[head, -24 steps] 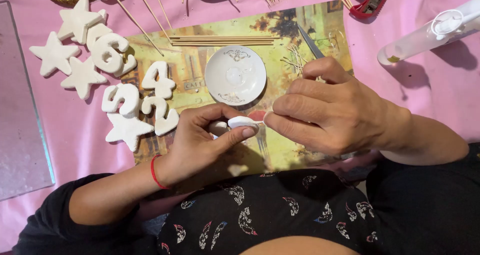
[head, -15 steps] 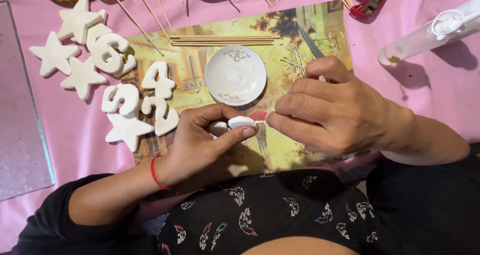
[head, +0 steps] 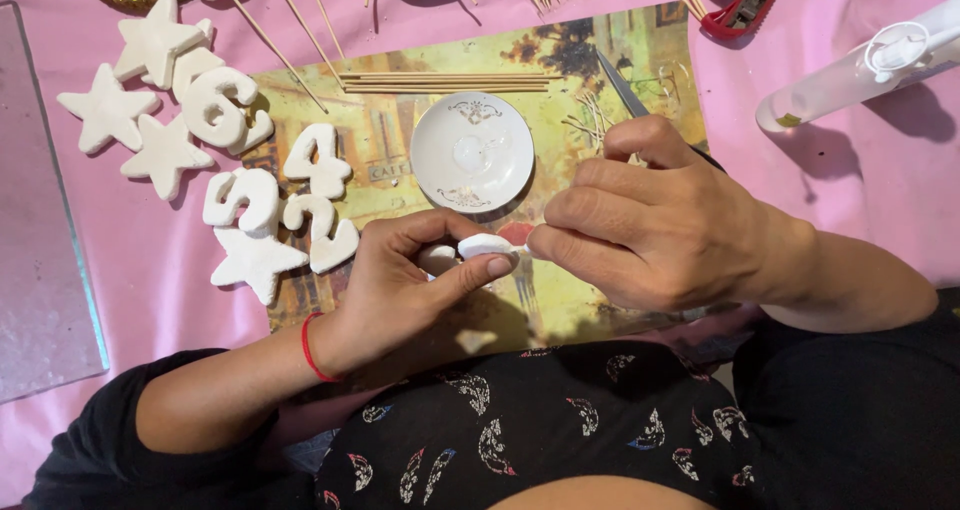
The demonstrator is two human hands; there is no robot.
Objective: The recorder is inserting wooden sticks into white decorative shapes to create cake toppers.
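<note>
At frame centre our left hand [head: 415,280] pinches a small white clay piece [head: 487,245] while our right hand [head: 650,220], fingers closed, touches it, below the white saucer [head: 472,153].

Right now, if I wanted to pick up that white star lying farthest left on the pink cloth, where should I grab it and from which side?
Probably pinch the white star across two opposite points, coming straight down from above. It lies flat on the pink cloth, and its left side is open, while other stars and a white number six crowd its right.
</note>
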